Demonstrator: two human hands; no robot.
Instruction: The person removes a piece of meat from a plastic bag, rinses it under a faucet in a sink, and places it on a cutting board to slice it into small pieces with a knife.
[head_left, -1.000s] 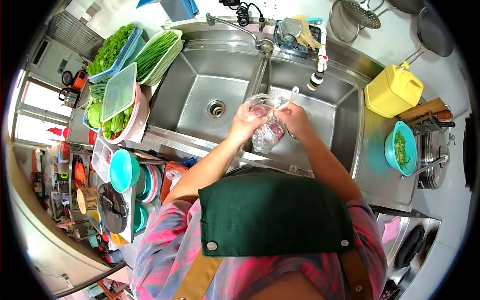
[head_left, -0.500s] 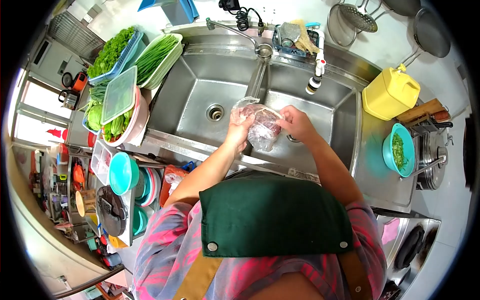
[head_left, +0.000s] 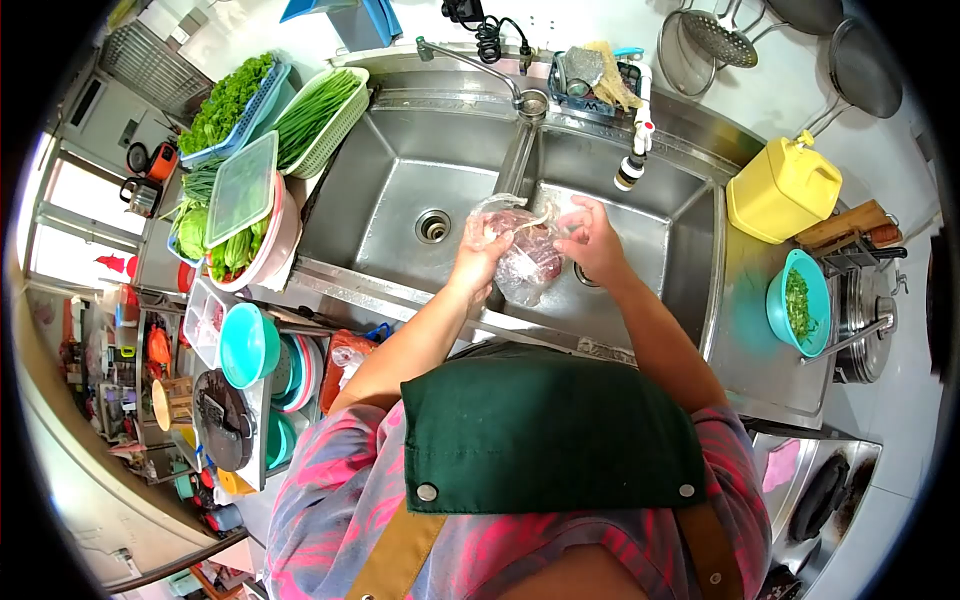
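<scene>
A clear plastic bag with reddish meat (head_left: 530,260) inside hangs over the front of the right basin of the steel double sink (head_left: 410,170). My left hand (head_left: 482,258) is closed on the bag's left side, thumb across the front. My right hand (head_left: 590,240) pinches the bag's plastic at its upper right, fingers bent. The bag's top is loose and crumpled between both hands. Its underside is hidden from view.
A faucet (head_left: 470,62) stands behind the basins; a white pipe with a black nozzle (head_left: 628,172) hangs over the right one. Left are vegetable baskets (head_left: 325,125). Right are a yellow jug (head_left: 780,195) and a teal bowl of chopped greens (head_left: 797,300).
My right hand has shifted slightly, its fingers lifted and bent differently at the bag's edge. The plastic at the top is spread a little wider. The meat remains between my hands.
</scene>
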